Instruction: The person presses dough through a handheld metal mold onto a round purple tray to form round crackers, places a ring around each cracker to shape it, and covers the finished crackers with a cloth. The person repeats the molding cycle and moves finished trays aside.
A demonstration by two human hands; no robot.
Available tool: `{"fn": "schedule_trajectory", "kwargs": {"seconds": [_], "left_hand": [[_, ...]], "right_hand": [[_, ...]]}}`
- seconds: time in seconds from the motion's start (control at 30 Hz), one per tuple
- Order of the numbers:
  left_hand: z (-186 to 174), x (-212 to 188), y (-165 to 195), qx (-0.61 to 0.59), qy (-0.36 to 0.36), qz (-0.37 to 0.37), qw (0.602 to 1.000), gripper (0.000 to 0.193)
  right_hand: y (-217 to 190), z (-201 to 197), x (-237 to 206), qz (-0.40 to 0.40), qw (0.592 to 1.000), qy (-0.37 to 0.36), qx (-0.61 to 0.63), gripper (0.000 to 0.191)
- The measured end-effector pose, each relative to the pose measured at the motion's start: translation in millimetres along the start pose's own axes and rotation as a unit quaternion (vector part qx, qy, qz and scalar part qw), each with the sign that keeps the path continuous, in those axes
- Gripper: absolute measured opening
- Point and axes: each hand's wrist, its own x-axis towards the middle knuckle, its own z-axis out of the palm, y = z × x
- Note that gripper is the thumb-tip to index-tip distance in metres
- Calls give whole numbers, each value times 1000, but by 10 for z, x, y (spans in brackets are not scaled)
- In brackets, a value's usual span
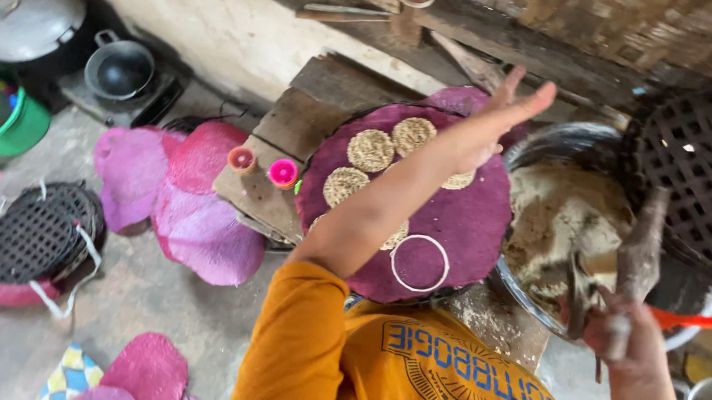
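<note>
Left hand (490, 122) open, fingers spread, palm down, hovering over the far right part of the round purple mat (460, 222); holds nothing, and contact with the mat cannot be told. Right hand (629, 340) at near right, closed on the handle of a dough-coated scoop (641, 255) whose blade stands in the grainy beige mixture (553, 227) inside the metal basin (521, 294); fingers smeared with the same paste. A red-orange handle (695, 321) crosses just behind that hand. On the mat: flat seed-speckled discs (371, 150) in a cluster on the far left half, one partly hidden under the forearm, and a white ring mould (419, 262) lying empty on the near side. The mat rests on a low wooden table (307, 124), the basin touching its right edge. Judgement on method: carry a modest load on the scoop, drop it inside the ring, press flat with the open palm, lift the ring straight up; keep new discs apart from set ones so edges do not merge, and keep the forearm high, clear of finished discs. Farther out: two small cups, orange (242, 159) and pink (283, 173), on the table's left side; spare pink mats (189, 199) on the floor left; black lattice trays (38, 232) far left and upper right (699, 161).
</note>
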Motion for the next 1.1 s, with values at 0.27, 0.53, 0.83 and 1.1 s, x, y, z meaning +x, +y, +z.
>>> {"fn": "schedule_trajectory", "kwargs": {"seconds": [0.27, 0.53, 0.83, 1.1], "left_hand": [[-405, -362, -42, -131, -55, 17, 990, 136], [-120, -847, 193, -289, -331, 184, 879, 122], [357, -1004, 64, -296, -335, 320, 835, 140], [-222, -888, -249, -274, -313, 282, 865, 117]], "right_hand": [[-301, -205, -281, -121, 940, -287, -138, 86], [-59, 198, 58, 188, 903, -316, -223, 75], [-271, 167, -75, 230, 816, -497, -187, 84], [-444, 150, -34, 241, 778, -549, -188, 97]]}}
